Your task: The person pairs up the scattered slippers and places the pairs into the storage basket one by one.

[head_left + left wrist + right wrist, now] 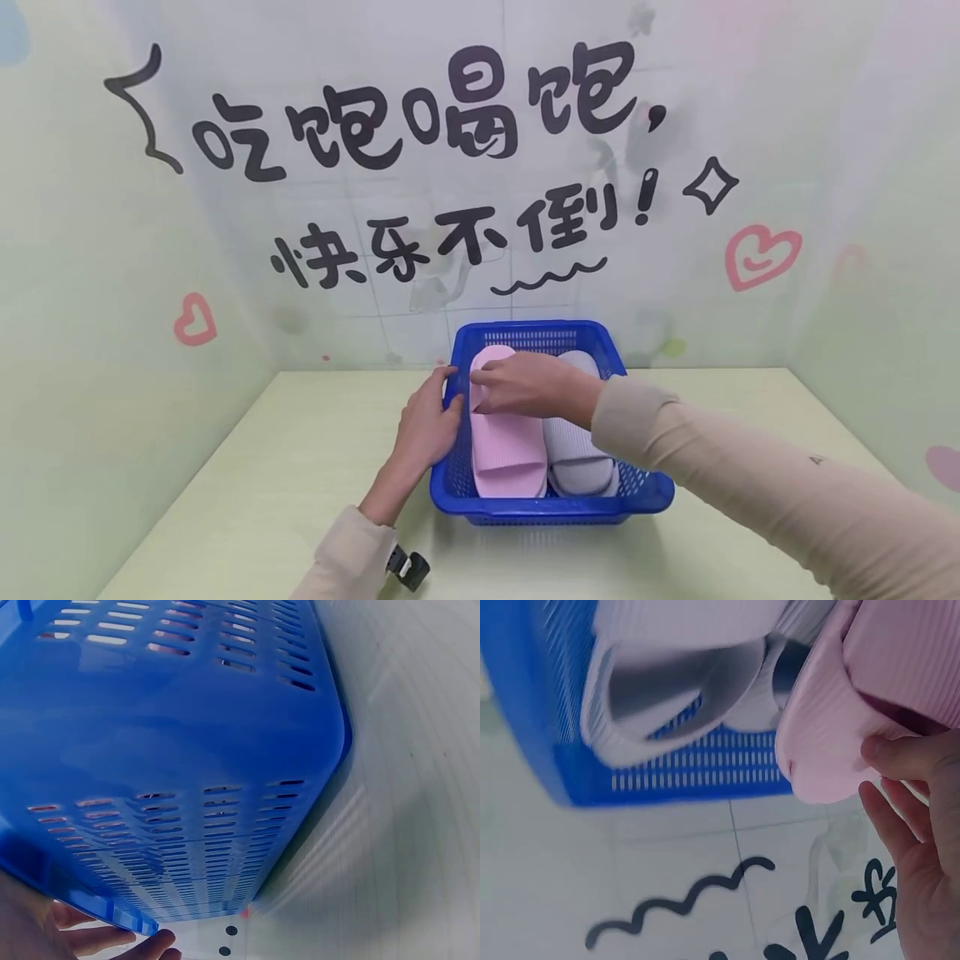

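Note:
A blue plastic basket (555, 505) with slotted walls stands on the table against the back wall. My left hand (427, 423) grips its left rim, fingers on the outside below the lip in the left wrist view. Inside the basket on the left lies a pink slipper (510, 450) with a ribbed strap. My right hand (525, 385) reaches in over it and pinches the slipper's far end, thumb on the pink sole (825, 750) in the right wrist view. Beside it on the right lie grey slippers (581, 475), partly hidden by my right forearm.
The pale table (300, 467) spreads out on both sides of the basket. A back wall (360, 333) with large black lettering and pink hearts rises right behind it. Side walls close in the table left and right. A black strapped device (408, 569) hangs at my left wrist.

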Tool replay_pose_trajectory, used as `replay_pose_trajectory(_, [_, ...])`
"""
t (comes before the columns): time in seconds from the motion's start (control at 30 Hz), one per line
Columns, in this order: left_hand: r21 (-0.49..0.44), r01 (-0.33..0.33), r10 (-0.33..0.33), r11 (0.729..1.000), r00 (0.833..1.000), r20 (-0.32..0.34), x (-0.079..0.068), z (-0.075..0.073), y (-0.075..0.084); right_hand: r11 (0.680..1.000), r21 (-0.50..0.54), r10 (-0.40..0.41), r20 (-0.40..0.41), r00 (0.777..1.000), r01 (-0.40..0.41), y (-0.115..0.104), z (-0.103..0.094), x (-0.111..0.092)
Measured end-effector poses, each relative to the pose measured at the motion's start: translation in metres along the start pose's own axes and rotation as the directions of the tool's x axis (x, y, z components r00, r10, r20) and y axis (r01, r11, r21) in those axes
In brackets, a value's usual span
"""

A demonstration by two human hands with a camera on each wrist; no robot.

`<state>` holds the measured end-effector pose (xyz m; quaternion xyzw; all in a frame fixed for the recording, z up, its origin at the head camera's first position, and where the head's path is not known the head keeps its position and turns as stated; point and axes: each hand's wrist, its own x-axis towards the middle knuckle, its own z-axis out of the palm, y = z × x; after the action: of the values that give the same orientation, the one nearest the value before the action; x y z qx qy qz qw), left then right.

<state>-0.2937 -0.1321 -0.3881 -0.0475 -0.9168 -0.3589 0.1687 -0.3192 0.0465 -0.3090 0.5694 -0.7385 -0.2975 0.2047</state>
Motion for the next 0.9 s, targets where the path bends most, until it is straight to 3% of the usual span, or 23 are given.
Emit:
replay_pose_trajectory(0.1, [-0.001, 0.007, -0.007, 1.000, 1.000, 0.001, -0.001, 0.000, 0.002, 0.976, 0.205, 0.072, 0.014, 0.997, -0.073, 0.000, 0.003, 0.001])
replay_pose_trajectory(0.2, [-0.009, 0.016, -0.016, 1.000, 1.000, 0.010, -0.001, 0.002, 0.003, 0.879, 0.445, 0.175, 0.039, 0.984, -0.174, 0.003, 0.005, -0.003])
replay_pose_trajectory(0.27, [-0.015, 0.021, -0.021, 1.000, 1.000, 0.014, -0.002, 0.003, 0.005, 0.806, 0.546, 0.239, 0.052, 0.970, -0.228, 0.005, 0.007, -0.007])
replay_pose_trajectory(0.33, [-0.020, 0.026, -0.026, 0.999, 1.000, 0.015, -0.002, 0.004, 0.005, 0.757, 0.594, 0.291, 0.070, 0.954, -0.274, 0.007, 0.008, -0.013])
replay_pose_trajectory(0.47, [-0.016, 0.028, -0.028, 0.999, 1.000, 0.008, -0.005, 0.004, 0.007, 0.695, 0.619, 0.376, 0.123, 0.918, -0.367, 0.009, 0.008, -0.027])
replay_pose_trajectory(0.67, [0.000, 0.026, -0.026, 1.000, 1.000, -0.005, -0.009, 0.005, 0.007, 0.658, 0.614, 0.453, 0.138, 0.881, -0.435, 0.006, 0.013, -0.059])
replay_pose_trajectory(0.9, [0.025, 0.041, -0.040, 0.999, 0.999, -0.019, -0.013, 0.006, 0.008, 0.625, 0.667, 0.515, 0.039, 0.856, -0.406, 0.003, 0.022, -0.096])
